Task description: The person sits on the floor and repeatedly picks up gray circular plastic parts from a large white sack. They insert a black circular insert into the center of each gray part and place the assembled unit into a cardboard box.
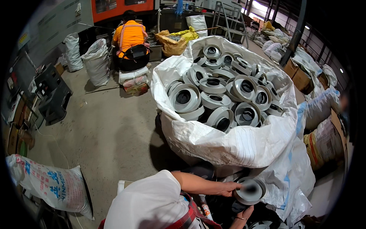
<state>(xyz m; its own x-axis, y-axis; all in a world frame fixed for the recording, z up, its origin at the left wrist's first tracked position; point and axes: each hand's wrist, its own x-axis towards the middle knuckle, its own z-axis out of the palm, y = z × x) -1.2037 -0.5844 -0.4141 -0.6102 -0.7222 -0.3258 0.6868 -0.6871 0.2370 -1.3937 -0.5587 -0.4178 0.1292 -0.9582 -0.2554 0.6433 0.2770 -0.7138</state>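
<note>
A grey round plastic part (259,194) with a raised rim is held low at the right, in front of the big sack; a blurred patch covers its middle. My left hand (229,188) reaches across from the left and is closed on the part's left edge. Below it, my right hand (246,213), with a thin bracelet at the wrist, grips the part's lower side. A dark piece shows between the right hand and the part, too unclear to name. Right beyond my hands stands a large white woven sack (225,143), heaped with similar grey parts (215,86) with black centres.
More grey parts (263,224) lie at the bottom edge. A filled printed sack (49,187) is at the lower left, a dark plastic stand (53,93) above it. A person in an orange vest (131,38) sits farther back beside white sacks (97,63). Stuffed bags (324,141) line the right.
</note>
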